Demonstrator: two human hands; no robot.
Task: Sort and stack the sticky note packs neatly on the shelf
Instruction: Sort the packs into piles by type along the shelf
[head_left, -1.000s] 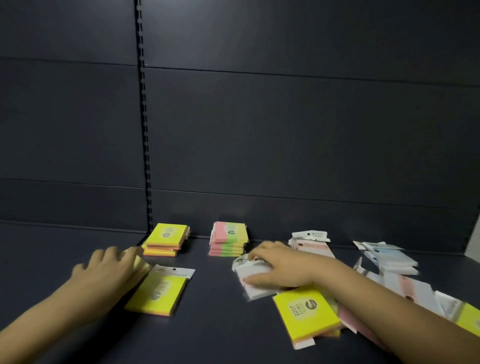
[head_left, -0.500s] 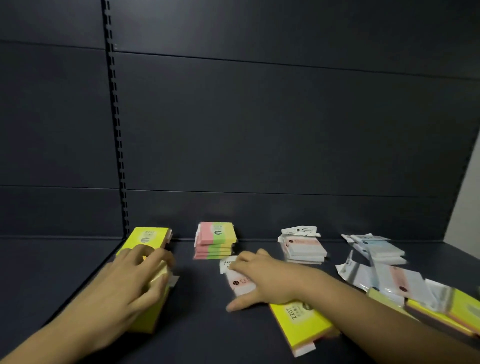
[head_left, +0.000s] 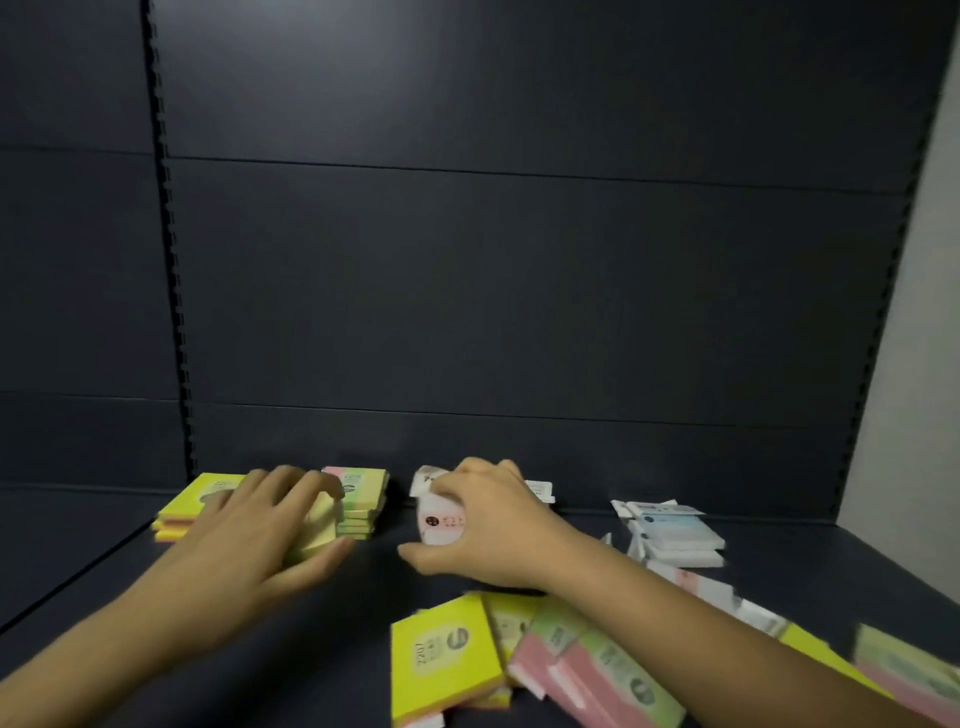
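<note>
My left hand (head_left: 254, 525) grips a yellow sticky note pack (head_left: 318, 526), held just right of the yellow stack (head_left: 189, 506) at the back left and in front of the pink-and-green stack (head_left: 363, 496). My right hand (head_left: 488, 525) grips a white-and-pink pack (head_left: 441, 519), fingers curled over its top. It hovers at a white-pink stack (head_left: 540, 489) that it mostly hides. A white-and-blue stack (head_left: 672, 532) stands further right.
Loose packs lie jumbled at the front right: a yellow pack (head_left: 447, 657), pink-and-green packs (head_left: 602, 675) and white ones (head_left: 727, 597) under my right forearm. The dark shelf back panel (head_left: 519, 286) closes off the rear; a slotted upright (head_left: 174, 312) runs at left.
My left hand has lifted the yellow pack from the shelf and carried it back beside the yellow stack. My right hand has carried the white-and-pink pack back toward the rear stacks.
</note>
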